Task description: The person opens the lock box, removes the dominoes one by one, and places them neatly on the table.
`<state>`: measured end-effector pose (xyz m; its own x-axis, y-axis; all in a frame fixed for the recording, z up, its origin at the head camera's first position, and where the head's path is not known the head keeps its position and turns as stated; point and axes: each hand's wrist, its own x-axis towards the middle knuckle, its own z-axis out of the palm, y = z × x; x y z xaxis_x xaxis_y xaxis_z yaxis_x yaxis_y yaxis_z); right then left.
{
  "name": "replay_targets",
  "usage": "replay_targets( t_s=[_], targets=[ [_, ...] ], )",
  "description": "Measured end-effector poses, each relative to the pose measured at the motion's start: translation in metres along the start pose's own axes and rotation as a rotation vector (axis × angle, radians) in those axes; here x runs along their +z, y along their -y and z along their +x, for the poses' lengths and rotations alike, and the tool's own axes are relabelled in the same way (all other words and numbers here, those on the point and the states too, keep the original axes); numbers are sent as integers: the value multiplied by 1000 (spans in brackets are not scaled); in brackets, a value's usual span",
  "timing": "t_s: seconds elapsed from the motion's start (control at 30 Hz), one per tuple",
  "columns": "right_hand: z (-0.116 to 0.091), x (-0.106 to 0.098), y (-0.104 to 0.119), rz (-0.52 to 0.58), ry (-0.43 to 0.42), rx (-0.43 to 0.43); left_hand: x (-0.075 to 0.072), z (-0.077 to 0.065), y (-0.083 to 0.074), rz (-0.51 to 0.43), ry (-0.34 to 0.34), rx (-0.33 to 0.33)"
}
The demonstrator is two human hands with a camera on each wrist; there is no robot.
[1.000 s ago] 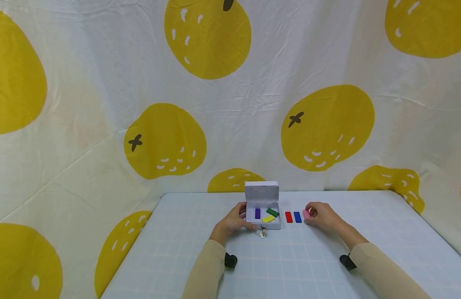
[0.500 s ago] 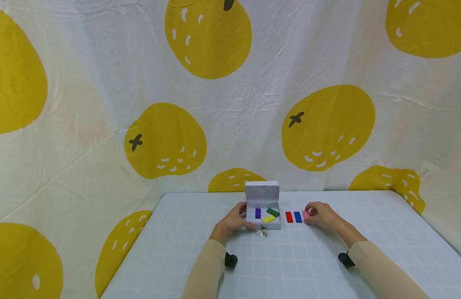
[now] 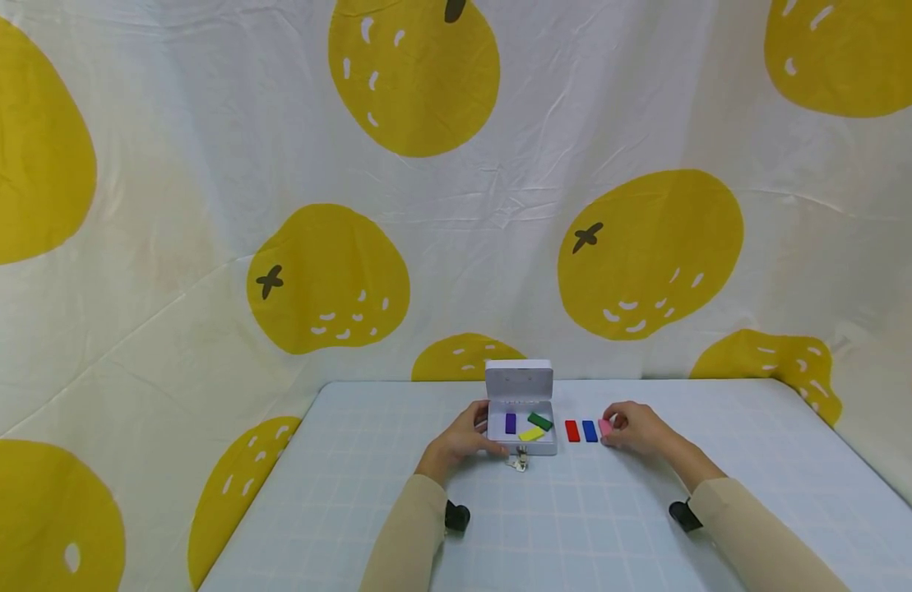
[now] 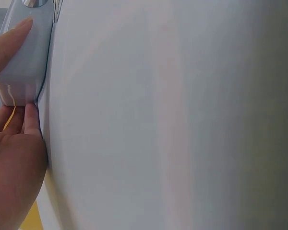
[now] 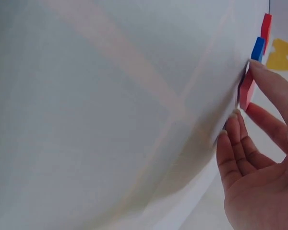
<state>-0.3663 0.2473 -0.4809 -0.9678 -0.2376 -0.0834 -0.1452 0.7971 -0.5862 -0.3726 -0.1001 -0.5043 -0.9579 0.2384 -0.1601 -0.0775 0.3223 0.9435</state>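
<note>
A small white metal box point(image 3: 550, 449) stands with its lid raised on the table. Inside lie a purple block point(image 3: 511, 423), a green block point(image 3: 540, 421) and a yellow block point(image 3: 531, 433). My left hand point(image 3: 461, 440) grips the box's left front corner, thumb on the front wall and fingers along the side, as the left wrist view also shows. To the right, my right hand point(image 3: 639, 429) pinches a pink block point(image 5: 247, 91) between thumb and index finger, low over the tablecloth. Beside it lie a blue block point(image 3: 590, 431) and a red block point(image 3: 571, 431) in a row.
Keys point(image 3: 518, 464) hang from the lock at the box's front. A pale checked cloth point(image 3: 574, 526) covers the table. Behind it hangs a white curtain point(image 3: 500, 271) with big yellow fruit prints. A dark wrist camera point(image 3: 457, 516) sits below the left hand.
The right hand has shifted slightly left with the pink block, nearer the blue one. The left hand keeps its grip on the box.
</note>
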Motion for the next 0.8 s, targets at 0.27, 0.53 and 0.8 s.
replay_targets(
  t_s=[0.27,0.53,0.8],
  targets=[
    [-1,-1,1,-9,6,-4,0,-3,-1,2,-2,-9],
    [-4,-3,4,-1,-4,-17,0,2,0,-28,18,26],
    [-6,-3,4,-11,-6,-4,0,1,2,-9,5,24]
  ],
)
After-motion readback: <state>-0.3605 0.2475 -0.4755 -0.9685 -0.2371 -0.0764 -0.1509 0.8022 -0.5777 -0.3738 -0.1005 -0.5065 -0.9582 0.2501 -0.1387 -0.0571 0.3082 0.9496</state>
